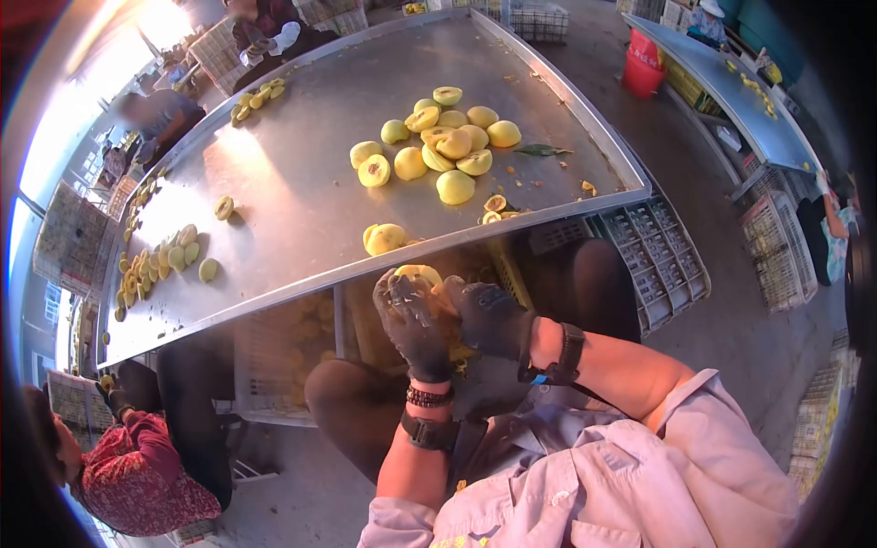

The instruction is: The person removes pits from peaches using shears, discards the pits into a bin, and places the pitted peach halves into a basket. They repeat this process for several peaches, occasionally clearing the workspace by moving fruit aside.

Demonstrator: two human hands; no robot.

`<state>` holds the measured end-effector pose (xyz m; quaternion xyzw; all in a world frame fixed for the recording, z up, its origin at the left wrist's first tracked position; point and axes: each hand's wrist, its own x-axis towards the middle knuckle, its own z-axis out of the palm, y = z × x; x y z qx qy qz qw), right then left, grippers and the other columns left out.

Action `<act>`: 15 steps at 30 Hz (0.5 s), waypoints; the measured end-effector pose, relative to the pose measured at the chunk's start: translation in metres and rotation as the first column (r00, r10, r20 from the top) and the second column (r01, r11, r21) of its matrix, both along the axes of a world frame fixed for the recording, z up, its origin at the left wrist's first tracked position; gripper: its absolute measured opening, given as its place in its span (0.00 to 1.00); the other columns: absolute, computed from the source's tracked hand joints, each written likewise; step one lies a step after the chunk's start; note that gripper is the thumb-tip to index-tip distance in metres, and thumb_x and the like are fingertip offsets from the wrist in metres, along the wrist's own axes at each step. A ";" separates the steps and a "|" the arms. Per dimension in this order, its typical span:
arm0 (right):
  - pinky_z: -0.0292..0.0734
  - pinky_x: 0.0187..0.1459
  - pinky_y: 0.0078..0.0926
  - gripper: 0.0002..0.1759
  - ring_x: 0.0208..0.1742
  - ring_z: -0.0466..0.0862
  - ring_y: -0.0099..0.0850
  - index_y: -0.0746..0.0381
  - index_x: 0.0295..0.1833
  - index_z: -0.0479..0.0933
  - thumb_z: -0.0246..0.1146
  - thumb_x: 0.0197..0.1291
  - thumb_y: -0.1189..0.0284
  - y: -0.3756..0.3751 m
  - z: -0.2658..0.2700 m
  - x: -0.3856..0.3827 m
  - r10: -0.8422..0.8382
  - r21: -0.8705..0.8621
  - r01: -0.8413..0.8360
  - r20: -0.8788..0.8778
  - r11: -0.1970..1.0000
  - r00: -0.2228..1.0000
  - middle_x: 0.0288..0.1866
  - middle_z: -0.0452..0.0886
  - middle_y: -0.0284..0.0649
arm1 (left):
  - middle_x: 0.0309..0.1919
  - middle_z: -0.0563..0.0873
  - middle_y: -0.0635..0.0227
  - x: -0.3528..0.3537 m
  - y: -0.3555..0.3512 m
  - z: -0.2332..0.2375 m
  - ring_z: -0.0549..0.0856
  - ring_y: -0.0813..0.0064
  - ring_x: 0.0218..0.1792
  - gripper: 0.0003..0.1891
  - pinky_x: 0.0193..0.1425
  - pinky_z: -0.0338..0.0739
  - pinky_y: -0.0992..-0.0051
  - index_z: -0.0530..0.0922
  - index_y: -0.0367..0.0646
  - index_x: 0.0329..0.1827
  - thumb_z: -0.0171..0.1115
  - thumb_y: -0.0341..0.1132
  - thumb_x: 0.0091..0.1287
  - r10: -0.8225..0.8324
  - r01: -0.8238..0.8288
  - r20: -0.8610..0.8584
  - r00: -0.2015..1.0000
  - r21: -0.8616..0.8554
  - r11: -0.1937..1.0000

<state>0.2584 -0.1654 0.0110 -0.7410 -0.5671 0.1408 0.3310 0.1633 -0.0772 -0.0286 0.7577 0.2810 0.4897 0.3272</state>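
Note:
My left hand (411,320), in a dark glove, is closed around a yellow peach (418,273) just below the table's near edge. The gloved right hand (496,317) is beside it, fingers curled in and tips against the fruit's right side; whatever they grip is hidden. On the metal table (301,183), right above my hands, lie peach pieces (385,239). Farther back is a pile of peaches (448,142), some whole, some cut with the brown centre showing. Pitted scraps (494,209) sit at the near rim.
Halved peaches (160,265) are spread at the table's left. A green leaf (544,150) lies right of the pile. Plastic crates (653,251) stand beneath and beside the table. A person in a red patterned top (151,475) sits at my left; others work across the table.

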 end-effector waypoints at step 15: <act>0.78 0.36 0.44 0.16 0.36 0.83 0.51 0.67 0.46 0.70 0.60 0.53 0.71 0.008 -0.011 0.002 -0.020 0.064 0.016 0.059 0.998 0.998 0.31 0.82 0.54 | 0.66 0.70 0.53 0.004 -0.005 0.005 0.71 0.64 0.65 0.22 0.69 0.64 0.69 0.65 0.29 0.66 0.46 0.37 0.76 0.020 0.036 0.151 0.988 -0.356 0.934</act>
